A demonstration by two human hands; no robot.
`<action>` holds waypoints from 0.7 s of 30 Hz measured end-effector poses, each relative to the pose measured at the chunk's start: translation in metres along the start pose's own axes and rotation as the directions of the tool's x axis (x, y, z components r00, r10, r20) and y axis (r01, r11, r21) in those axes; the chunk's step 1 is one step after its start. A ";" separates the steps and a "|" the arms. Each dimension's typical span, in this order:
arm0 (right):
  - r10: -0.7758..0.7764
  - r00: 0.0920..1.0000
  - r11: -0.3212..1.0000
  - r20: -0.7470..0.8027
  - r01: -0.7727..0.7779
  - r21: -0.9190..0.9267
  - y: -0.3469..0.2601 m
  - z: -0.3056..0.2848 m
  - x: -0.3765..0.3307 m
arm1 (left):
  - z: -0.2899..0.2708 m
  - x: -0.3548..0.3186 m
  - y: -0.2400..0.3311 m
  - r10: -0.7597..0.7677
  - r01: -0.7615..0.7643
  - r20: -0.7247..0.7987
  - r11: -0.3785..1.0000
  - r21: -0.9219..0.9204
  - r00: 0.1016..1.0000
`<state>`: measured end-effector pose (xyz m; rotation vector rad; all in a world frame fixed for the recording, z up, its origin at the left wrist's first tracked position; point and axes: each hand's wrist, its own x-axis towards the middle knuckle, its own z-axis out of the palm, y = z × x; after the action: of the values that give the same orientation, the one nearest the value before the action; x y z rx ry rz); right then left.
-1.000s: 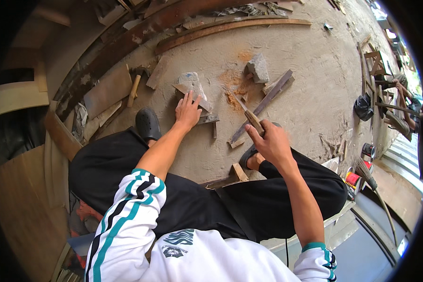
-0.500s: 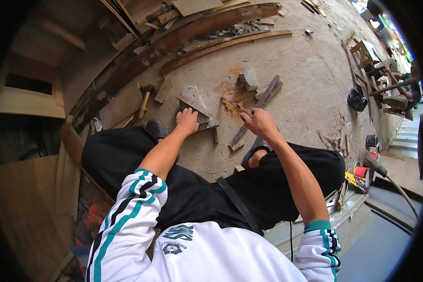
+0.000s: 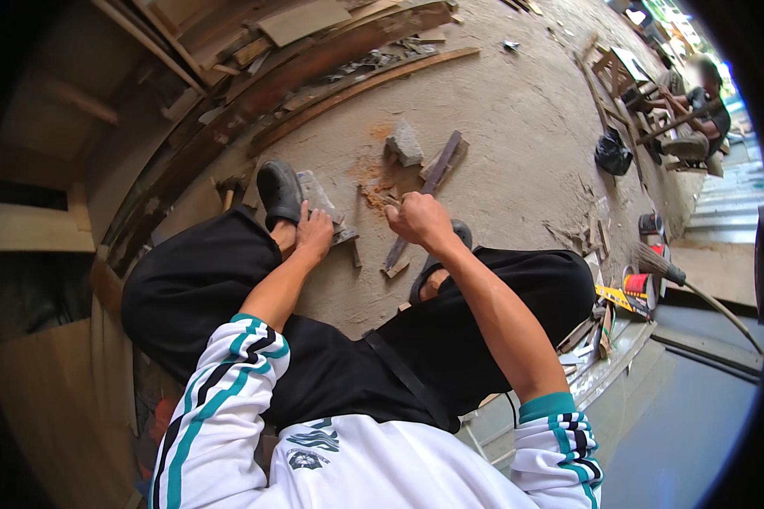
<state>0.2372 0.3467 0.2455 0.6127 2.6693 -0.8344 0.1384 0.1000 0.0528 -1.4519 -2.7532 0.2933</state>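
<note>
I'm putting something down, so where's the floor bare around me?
Widest bare floor: between the dark strip and the black bag. Smaller patch: between the left forearm and the right trouser leg. Crowded: near the left hand, by the shoe and pale block; near the right hand, at the strip.

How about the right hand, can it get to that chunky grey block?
Probably yes: only floor seems to lie between the right hand and the grey block, though the hand looks closed on a tool, so it may need freeing first.
</note>
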 end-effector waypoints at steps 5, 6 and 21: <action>0.037 0.999 0.998 0.003 -0.038 0.041 0.014 0.000 -0.001 | 0.009 0.030 -0.006 0.049 -0.032 0.133 0.992 -0.122 0.990; 0.042 0.999 0.998 0.012 -0.042 0.041 0.014 0.001 -0.001 | 0.012 0.035 -0.009 0.012 0.012 0.157 0.988 -0.151 0.987; 0.082 0.995 0.989 -0.064 -0.073 0.126 0.034 0.020 -0.012 | 0.021 0.055 -0.033 -0.029 0.082 0.213 0.966 -0.245 0.977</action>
<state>0.2663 0.3562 0.2179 0.7836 2.6504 -0.9794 0.0782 0.1235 0.0337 -1.4677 -3.0923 0.0985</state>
